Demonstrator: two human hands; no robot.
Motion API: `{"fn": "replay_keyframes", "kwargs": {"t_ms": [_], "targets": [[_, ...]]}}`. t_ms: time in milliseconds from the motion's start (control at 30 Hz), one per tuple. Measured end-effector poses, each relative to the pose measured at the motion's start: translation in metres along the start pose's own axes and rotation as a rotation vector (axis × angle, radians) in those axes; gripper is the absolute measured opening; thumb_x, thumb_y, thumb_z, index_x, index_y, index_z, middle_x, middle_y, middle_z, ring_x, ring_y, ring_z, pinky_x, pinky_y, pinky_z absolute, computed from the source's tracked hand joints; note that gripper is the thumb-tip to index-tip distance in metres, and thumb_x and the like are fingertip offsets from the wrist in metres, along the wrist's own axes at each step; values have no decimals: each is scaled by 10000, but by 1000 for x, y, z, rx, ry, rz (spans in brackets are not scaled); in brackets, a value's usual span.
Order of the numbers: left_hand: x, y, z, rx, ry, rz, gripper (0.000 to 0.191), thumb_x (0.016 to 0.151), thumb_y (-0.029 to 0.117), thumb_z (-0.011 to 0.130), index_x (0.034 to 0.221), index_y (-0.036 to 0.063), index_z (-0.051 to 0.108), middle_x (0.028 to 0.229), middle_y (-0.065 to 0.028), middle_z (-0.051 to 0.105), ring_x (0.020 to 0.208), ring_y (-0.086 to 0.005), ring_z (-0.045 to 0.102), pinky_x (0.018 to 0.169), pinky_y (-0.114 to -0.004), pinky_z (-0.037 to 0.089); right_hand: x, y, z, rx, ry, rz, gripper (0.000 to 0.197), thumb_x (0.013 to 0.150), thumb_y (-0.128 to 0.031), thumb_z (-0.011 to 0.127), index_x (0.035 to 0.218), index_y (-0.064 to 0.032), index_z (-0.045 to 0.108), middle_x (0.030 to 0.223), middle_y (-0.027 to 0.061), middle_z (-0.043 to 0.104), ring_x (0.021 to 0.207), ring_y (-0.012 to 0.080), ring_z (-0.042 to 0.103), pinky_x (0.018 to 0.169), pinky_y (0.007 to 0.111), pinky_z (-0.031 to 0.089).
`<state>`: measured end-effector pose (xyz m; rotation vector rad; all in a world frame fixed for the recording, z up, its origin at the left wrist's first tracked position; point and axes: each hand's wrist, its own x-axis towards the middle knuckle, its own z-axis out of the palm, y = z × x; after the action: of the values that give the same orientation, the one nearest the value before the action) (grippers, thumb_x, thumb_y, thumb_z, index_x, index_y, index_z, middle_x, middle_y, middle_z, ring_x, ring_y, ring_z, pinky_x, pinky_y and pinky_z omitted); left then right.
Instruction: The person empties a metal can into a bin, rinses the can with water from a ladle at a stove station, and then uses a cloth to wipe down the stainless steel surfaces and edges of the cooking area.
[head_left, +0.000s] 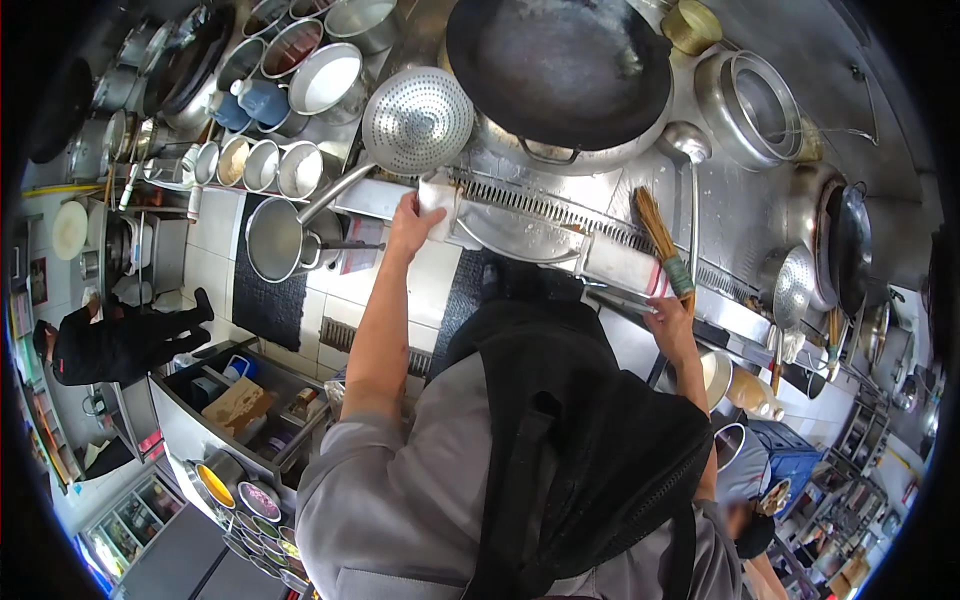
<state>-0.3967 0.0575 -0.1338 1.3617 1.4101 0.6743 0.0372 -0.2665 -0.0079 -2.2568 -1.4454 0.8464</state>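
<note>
At the front edge of a steel wok range, my left hand (417, 225) touches a folded whitish cloth (437, 206); its grip is not clear. My right hand (670, 322) is at the edge beside a second folded cloth (622, 268) with red stripes, just below the green-bound handle of a bamboo wok brush (662, 240). Whether it grips the cloth or the brush cannot be told. Between the cloths lies a curved metal piece (517, 236). A large black wok (562, 67) sits on the burner ahead. A perforated strainer (418, 120) lies left of it, a long-handled ladle (688, 150) right of it.
Seasoning pots (300, 169) and blue-filled bottles (262, 101) stand at the left. A deep steel pot (276, 240) is near my left forearm. An open drawer (247, 405) is behind left. One person (127, 337) stands far left, another (750, 517) at lower right.
</note>
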Motion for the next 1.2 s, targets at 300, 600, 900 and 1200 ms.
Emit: {"fn": "replay_keyframes", "kwargs": {"t_ms": [300, 600, 900, 1200], "targets": [[-42, 75, -26, -564, -144, -75, 471, 911, 63, 614, 1352, -61, 506, 1220, -131, 651, 1075, -200, 643, 944, -353, 525, 11, 20, -26, 135, 109, -8, 239, 882, -60, 699, 1111, 9, 691, 1015, 190, 676, 815, 301, 701, 755, 387, 560], [-95, 173, -25, -1000, -271, -74, 666, 849, 150, 584, 1445, -83, 399, 1344, -242, 556, 1280, -448, 552, 1015, -466, 537, 59, -6, -22, 385, 149, -162, 223, 928, -73, 665, 1130, 18, 685, 1014, 165, 684, 842, 258, 703, 757, 353, 582], [-152, 143, -2, -568, -100, -49, 507, 989, 119, 620, 1424, 7, 386, 1209, -160, 619, 1046, -287, 693, 838, -378, 582, 67, -33, -4, 385, -116, -151, 246, 908, -116, 690, 1129, -10, 688, 1058, 163, 663, 951, 296, 682, 835, 378, 559], [-204, 88, 0, -577, -77, -184, 562, 979, 169, 668, 1443, 50, 373, 1195, -142, 610, 918, -260, 695, 747, -345, 590, 41, 4, 59, -264, 228, -185, 564, 788, -199, 807, 1305, -99, 604, 1308, 211, 510, 1238, 431, 492, 1007, 512, 469]]}}
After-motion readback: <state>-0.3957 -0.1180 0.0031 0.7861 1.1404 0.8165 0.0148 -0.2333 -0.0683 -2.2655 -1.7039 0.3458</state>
